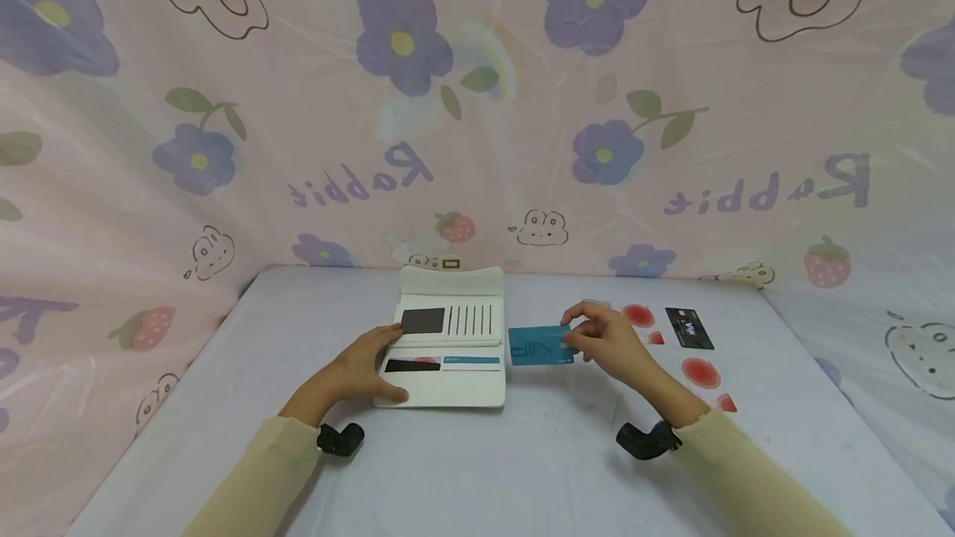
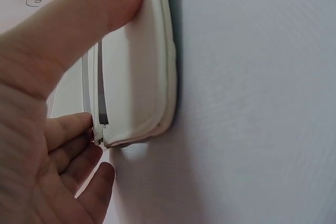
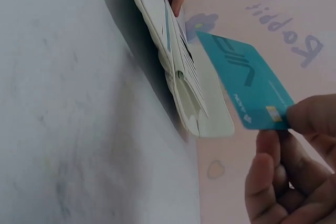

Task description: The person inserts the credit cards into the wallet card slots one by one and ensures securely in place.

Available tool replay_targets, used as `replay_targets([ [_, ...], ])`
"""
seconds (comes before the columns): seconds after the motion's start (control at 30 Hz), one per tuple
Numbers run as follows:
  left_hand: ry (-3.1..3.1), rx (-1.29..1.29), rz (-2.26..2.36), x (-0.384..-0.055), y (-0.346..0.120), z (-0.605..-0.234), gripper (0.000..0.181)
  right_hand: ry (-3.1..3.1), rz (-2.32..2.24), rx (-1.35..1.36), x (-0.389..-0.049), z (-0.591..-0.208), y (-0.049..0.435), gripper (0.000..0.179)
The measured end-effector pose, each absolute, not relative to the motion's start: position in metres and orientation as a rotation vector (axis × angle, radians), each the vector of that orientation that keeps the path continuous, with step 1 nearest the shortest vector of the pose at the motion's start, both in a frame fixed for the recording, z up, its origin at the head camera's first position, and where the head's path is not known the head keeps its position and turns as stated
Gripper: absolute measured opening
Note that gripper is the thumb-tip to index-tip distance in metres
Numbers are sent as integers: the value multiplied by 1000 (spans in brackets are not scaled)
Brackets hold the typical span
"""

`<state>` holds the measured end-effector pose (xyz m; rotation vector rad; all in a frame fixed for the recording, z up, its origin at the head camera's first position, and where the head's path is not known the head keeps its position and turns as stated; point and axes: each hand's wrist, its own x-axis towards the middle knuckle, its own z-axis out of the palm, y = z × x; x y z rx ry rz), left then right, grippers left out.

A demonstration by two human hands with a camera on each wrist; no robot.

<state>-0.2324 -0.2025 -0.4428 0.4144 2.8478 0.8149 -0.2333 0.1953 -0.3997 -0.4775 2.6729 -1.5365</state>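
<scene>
A white wallet lies unfolded on the table. My left hand rests at its left edge, the thumb on the lower panel and the fingertips against the side. Cards, one with a blue edge, sit in the lower panel's slot. Just right of the wallet, my right hand pinches a blue card between thumb and fingers. The card is held by its right end, with its chip beside the thumb. Its free end points at the wallet's right edge.
A black VIP card lies on the table at the right. Near it are cards with red circles, one farther back and one nearer. A patterned curtain rises behind the white table.
</scene>
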Motion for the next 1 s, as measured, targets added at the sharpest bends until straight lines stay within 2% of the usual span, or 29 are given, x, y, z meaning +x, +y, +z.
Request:
replay_targets([
  [0.23, 2845, 421, 817, -234, -202, -442, 109, 2620, -1576, -541, -240, -407, 177, 15],
  [0.5, 2851, 427, 818, -237, -204, -445, 110, 2477, -1692, -489, -245, -415, 158, 16],
  [1.0, 2848, 441, 815, -236, -204, -446, 110, 2370, -1793, -405, -250, -439, 123, 30],
])
